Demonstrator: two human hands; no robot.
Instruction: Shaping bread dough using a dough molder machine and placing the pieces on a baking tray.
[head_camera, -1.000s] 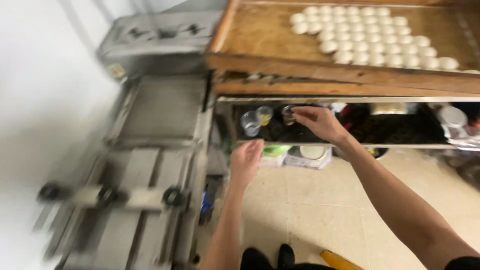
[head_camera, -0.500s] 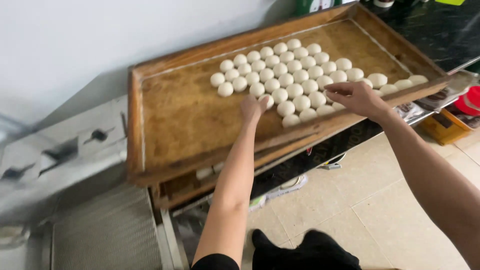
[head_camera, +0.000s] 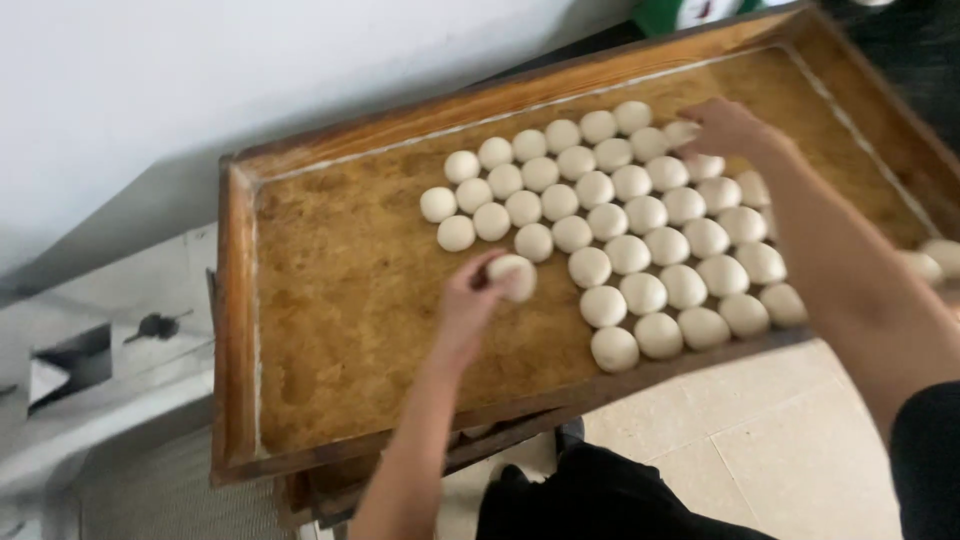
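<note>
A large wooden tray (head_camera: 330, 300) holds several rows of round white dough balls (head_camera: 628, 253) across its middle and right. My left hand (head_camera: 470, 300) is closed around one dough ball (head_camera: 512, 277) at the left end of the rows, just above the tray floor. My right hand (head_camera: 722, 128) reaches to the far end of the rows and touches a dough ball (head_camera: 682, 133) there; its fingers are blurred and it is unclear whether they hold it.
A white wall rises behind the tray. A grey metal machine (head_camera: 110, 360) stands to the left below the tray. Beige floor tiles (head_camera: 760, 460) show under the tray's front edge. A lower wooden tray edge (head_camera: 330, 485) sticks out beneath.
The view has swung from the shelf and machine up to the tray. My left hand moved left and took a dough ball. My right hand moved from the near rows to the far row.
</note>
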